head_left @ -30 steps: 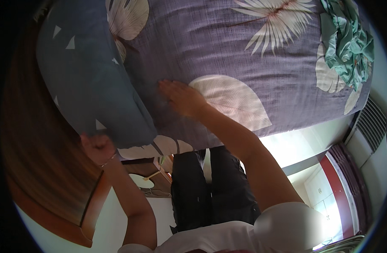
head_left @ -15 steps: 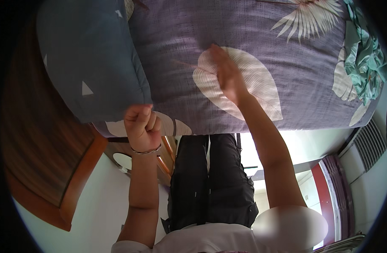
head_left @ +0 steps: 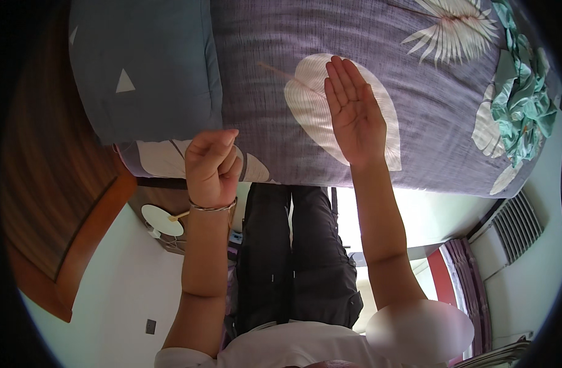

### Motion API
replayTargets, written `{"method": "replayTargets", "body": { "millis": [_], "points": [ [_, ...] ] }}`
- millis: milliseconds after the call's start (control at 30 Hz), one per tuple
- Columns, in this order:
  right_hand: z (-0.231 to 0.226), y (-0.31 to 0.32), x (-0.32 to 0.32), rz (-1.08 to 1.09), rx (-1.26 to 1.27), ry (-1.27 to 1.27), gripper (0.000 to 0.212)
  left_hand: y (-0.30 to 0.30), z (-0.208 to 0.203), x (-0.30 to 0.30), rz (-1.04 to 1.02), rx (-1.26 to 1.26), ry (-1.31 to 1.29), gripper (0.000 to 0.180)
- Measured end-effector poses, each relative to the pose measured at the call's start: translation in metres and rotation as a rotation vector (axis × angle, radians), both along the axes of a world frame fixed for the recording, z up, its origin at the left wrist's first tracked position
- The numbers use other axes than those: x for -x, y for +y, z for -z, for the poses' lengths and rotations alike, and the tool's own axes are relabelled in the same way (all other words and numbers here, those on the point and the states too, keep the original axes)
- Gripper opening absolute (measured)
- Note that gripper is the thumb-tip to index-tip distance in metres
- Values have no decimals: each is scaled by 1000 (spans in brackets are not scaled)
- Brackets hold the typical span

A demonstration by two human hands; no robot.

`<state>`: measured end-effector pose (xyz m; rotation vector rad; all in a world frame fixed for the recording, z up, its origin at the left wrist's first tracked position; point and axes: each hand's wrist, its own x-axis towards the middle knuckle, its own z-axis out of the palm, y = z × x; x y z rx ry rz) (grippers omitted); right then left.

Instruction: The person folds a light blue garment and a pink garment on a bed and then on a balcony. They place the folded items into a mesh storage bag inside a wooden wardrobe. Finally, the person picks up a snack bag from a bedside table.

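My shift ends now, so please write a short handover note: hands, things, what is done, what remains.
Left hand: closed fist at the near edge of the purple leaf-print quilt, below the blue pillow; unclear whether it grips fabric.
Right hand: open, fingers straight, over the quilt.
Done: quilt lies spread smooth.
Left: teal cloth lies crumpled at far right.

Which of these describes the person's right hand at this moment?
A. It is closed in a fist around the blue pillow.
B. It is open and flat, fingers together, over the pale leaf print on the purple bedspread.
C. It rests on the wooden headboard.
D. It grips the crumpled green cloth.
B: the right hand is spread open with fingers together against the pale leaf print of the purple bedspread.
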<state>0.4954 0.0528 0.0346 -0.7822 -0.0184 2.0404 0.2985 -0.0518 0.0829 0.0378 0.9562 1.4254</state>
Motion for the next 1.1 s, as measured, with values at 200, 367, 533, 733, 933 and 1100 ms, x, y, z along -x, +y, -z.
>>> {"method": "replayTargets", "body": {
  "millis": [200,367,533,733,933,1100],
  "points": [
    [-31,-6,11,-26,-10,25,44,11,-5,-30,2,118,-65,12],
    [-50,-11,13,-77,-168,-56,46,32,-30,-71,-36,352,-30,11],
    [-63,-10,6,-251,-277,-134,43,43,-42,-75,56,362,322,9],
    [-69,-8,0,-424,-347,-242,41,51,-35,-72,246,222,471,11],
    [-77,-9,-1,-501,-235,-350,42,50,-33,-73,327,219,475,13],
    [-77,-10,0,-471,-228,-326,41,48,-31,-75,370,209,478,14]
  ]
}}
